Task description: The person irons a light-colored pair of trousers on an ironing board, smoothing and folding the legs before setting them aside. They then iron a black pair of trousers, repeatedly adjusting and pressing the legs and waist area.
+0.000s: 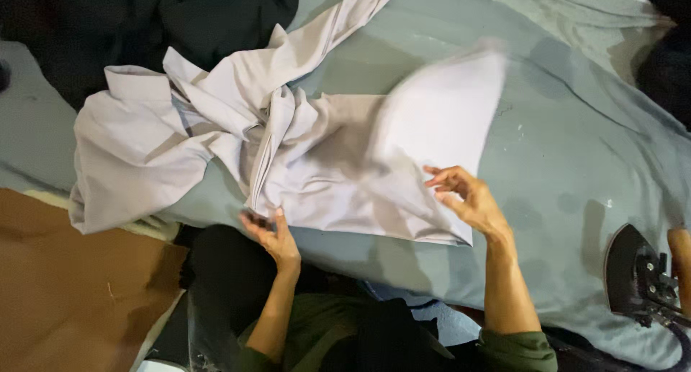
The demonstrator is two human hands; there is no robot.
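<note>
Head view, looking down. I see a pale grey shirt (pixel 288 141) spread in a crumpled heap over the table (pixel 576 149), which is covered in grey-green cloth with a few darker blotches. The collar sits toward the far left; one long strip of the shirt trails off toward the top edge.

Left hand (pixel 270 235): at the near edge of the shirt, fingers loosely curled and part open, tips touching the fabric's hem. I cannot tell if it actually pinches the cloth.

Right hand (pixel 468 199): fingers spread wide, resting against the lower right part of the shirt, gripping nothing that I can make out. Just above it a flap of the shirt is blurred and lifted off the table.

Iron (pixel 637 278): dark, lying at the table's right near corner, well apart from both hands.

Dark cloth (pixel 165 26) piled at the far left, beyond the shirt. Brown floor (pixel 72 293) at lower left.
</note>
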